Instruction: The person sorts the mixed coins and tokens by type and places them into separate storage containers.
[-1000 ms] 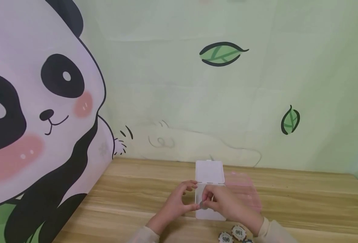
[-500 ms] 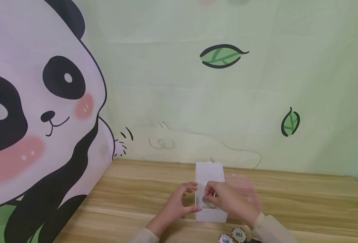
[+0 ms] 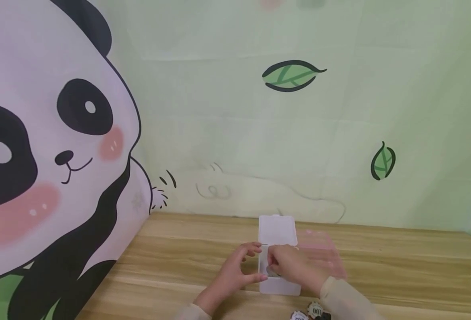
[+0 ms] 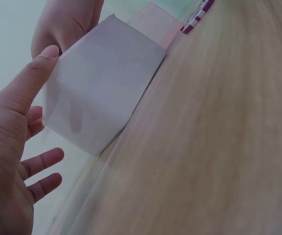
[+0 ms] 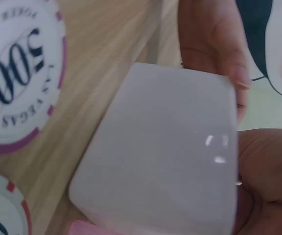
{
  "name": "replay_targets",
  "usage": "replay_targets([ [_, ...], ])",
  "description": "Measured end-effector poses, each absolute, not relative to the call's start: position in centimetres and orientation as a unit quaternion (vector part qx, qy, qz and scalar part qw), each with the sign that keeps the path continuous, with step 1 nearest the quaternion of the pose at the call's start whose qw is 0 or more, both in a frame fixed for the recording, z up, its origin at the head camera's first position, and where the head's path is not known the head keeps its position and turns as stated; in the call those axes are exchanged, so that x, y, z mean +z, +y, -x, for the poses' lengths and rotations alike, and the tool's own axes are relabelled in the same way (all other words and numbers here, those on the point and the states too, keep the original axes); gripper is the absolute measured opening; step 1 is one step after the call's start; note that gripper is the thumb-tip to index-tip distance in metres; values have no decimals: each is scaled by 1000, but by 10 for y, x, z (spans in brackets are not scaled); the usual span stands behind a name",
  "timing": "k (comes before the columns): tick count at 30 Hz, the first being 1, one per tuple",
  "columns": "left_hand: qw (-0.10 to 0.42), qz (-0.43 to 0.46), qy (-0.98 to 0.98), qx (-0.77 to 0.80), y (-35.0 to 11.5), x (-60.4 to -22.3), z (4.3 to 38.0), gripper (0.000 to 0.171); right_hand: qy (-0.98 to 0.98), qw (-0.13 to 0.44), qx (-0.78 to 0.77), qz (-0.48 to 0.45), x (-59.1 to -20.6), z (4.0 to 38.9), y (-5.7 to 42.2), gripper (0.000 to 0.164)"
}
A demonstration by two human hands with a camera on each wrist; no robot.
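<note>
An open white lidded box (image 3: 280, 286) stands on the table, its lid (image 3: 277, 230) tipped back. My left hand (image 3: 235, 271) holds the box at its left side. Its thumb lies on the rim at the near corner, its fingers curve round the far end, and the last two fingers stand apart from the wall in the left wrist view. Over the box's opening, my right hand (image 3: 293, 264) has curled fingers dipped inside. A small grey coin-like disc (image 3: 273, 270) shows at its fingertips, partly hidden. In both wrist views the box wall covers the right fingertips.
A translucent pink container (image 3: 323, 251) lies just right of the box. Near the front edge, below my right wrist, are poker chips: a 500 chip (image 3: 299, 315), a 100 chip (image 3: 314, 309) and a dark one (image 3: 324, 316). A panda-print backdrop (image 3: 219, 133) rises behind the table.
My right hand first held the grey disc above the box's near end, then drew slightly back, and now reaches lower inside. My left hand has kept its place on the box.
</note>
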State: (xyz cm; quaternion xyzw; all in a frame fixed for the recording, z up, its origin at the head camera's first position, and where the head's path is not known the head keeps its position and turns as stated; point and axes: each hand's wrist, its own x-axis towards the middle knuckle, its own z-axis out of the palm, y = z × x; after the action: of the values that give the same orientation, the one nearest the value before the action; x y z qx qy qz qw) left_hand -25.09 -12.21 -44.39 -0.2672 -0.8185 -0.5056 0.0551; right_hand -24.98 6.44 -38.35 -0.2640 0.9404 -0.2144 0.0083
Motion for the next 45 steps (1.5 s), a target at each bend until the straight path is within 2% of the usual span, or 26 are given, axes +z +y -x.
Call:
replay_targets([
  [18,64,265,-826,-494,-121,-445,251,63,958,-2,-150,246,-389,256,58,22],
  [30,63,266,-827,-492,-121,-444,250,58,970,-22,-101,219,-387,254,55,20],
  [45,56,260,-826,-497,-121,-445,250,64,961,-18,-153,228,-376,247,63,16],
])
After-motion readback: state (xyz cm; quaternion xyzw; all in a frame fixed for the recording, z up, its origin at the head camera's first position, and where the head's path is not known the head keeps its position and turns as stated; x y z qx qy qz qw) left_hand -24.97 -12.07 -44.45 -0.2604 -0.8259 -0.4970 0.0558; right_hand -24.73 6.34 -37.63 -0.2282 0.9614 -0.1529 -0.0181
